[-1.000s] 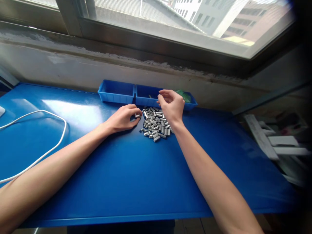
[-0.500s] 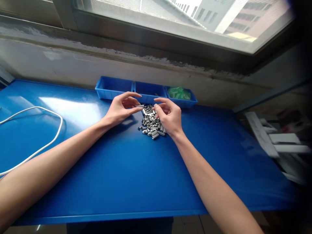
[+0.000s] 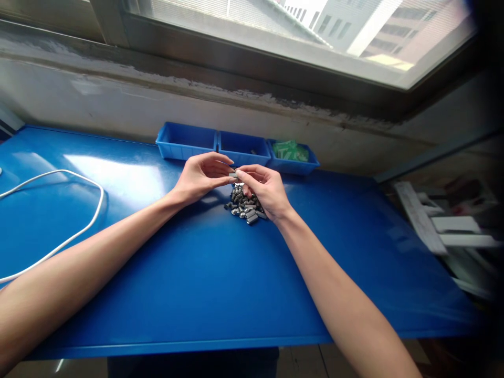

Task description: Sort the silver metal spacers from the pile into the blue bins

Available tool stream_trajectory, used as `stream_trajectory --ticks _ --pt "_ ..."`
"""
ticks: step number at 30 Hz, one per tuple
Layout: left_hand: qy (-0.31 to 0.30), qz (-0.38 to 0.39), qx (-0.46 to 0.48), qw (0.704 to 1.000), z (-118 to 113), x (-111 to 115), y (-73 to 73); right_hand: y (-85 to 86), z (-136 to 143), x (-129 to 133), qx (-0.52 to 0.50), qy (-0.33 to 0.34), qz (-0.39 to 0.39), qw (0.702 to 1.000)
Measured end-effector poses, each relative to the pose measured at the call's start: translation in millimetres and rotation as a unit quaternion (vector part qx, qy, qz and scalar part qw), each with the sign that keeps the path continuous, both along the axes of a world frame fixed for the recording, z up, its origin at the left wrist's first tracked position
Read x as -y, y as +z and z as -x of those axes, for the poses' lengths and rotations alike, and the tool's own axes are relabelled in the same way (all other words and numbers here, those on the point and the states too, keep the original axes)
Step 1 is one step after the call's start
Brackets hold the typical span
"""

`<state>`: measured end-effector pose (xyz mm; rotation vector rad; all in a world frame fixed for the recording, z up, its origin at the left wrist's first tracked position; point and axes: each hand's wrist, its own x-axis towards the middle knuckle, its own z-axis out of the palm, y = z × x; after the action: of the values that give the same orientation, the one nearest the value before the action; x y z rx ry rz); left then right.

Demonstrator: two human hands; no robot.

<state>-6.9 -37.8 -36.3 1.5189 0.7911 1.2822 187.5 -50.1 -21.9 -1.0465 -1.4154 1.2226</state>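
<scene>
Over the pile of small metal parts [image 3: 248,205], my two hands meet fingertip to fingertip. My left hand [image 3: 202,176] pinches a small grey metal cylinder [image 3: 233,175] between thumb and fingers, held about level. My right hand [image 3: 263,186] closes its thumb and index finger at the cylinder's right end; whatever sits in that pinch is hidden by the fingers. The pile holds several shiny cylinders and smaller dark pieces on the blue table [image 3: 205,283], partly covered by my right hand.
Behind the hands stand three joined blue bins, a left bin [image 3: 187,149], a middle bin [image 3: 244,157] and a right bin [image 3: 311,167] with a green plastic bag [image 3: 290,151]. A white cable [image 3: 100,202] curves across the left side. The window wall [image 3: 118,100] rises behind.
My right hand has moved left and my left hand slightly right, closing the gap between their fingertips. The cylinder in my left hand now touches my right fingers.
</scene>
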Motion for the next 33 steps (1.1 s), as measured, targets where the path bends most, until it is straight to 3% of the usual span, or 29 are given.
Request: stream_trajectory --ticks 5,9,14,19,24,30,33 --pt "0.060 -0.099 -0.114 0.987 2 -3 -3.8 10.2 -3 -25 0.005 -0.125 -0.034 0.992" --pt "0.053 -0.215 -0.249 0.943 2 -4 -5.5 21.2 -7 -55 0.128 -0.220 -0.146 0.956" --pt "-0.001 -0.274 -0.319 0.907 1 -4 -8.0 20.2 -9 -75 0.309 -0.221 -0.239 0.894" --pt "-0.023 -0.271 -0.356 0.894 1 -3 -8.6 20.1 -8 -57 0.346 -0.197 -0.278 0.874" --pt "-0.028 -0.277 -0.337 0.900 1 -4 -8.2 22.1 -11 -17 0.326 -0.180 -0.276 0.886" --pt "-0.006 -0.262 -0.326 0.908 0 -3 -8.6 -3.7 -30 4 0.309 -0.215 -0.250 0.892" --pt "0.046 -0.227 -0.317 0.920 1 -3 -9.4 -15.4 -40 0 0.319 -0.210 -0.242 0.892"
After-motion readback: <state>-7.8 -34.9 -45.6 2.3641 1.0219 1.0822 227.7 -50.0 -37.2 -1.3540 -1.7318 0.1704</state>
